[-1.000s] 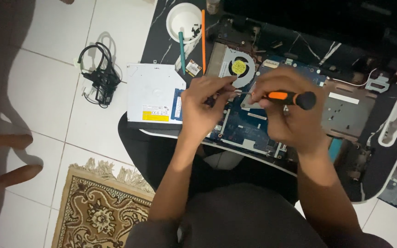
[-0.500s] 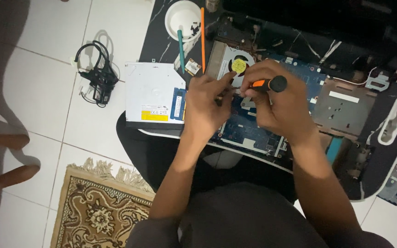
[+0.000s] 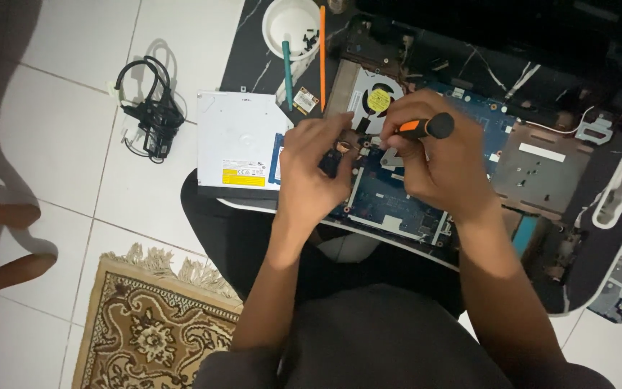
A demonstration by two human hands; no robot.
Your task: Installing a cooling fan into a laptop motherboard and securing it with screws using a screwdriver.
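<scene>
Right hand (image 3: 437, 162): closed around the orange-black screwdriver (image 3: 426, 128).
Left hand (image 3: 314, 169): fingertips pinched on the blue board (image 3: 390, 202), beside the fan (image 3: 376, 97).
Room: bare tiles left.

Matt metal optical drive (image 3: 235, 148), glossy white floor tiles (image 3: 73, 166), woven cloth rug (image 3: 152, 331), plastic-handled screwdriver (image 3: 426, 128)

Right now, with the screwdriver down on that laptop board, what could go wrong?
1. The screwdriver in the right hand could slip and scratch the blue circuit board, since both hands crowd one spot.
2. The left hand hides the work point, so a loosened screw could drop unseen.
3. The white bowl of small screws sits near the table edge and could get knocked off.
</scene>
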